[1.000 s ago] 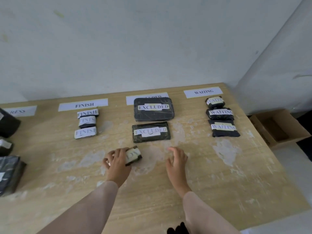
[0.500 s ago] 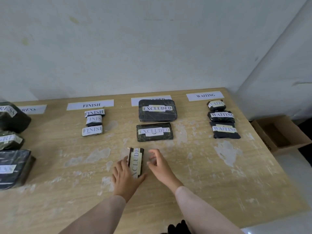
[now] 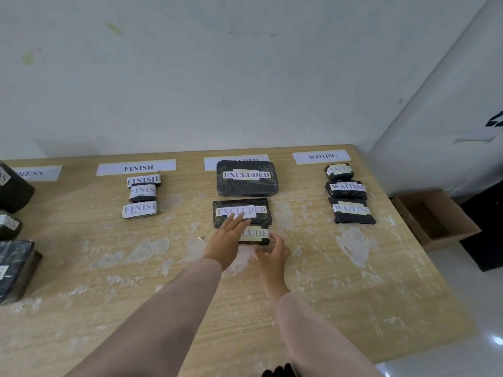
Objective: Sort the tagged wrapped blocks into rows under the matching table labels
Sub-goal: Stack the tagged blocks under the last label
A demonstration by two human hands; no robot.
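My left hand (image 3: 227, 240) and my right hand (image 3: 272, 253) are both bare: no gloves, rings, watch or bracelet that I can make out. I wear close-fitting long sleeves in a pale pinkish beige. The left sleeve (image 3: 163, 319) is smooth and plain, without print, and ends in a clean edge at the wrist. The right sleeve (image 3: 318, 338) matches it in colour and ends the same way at the wrist. At the near edge, between my arms, a small dark black shape (image 3: 277, 371) shows; I cannot tell what it is.
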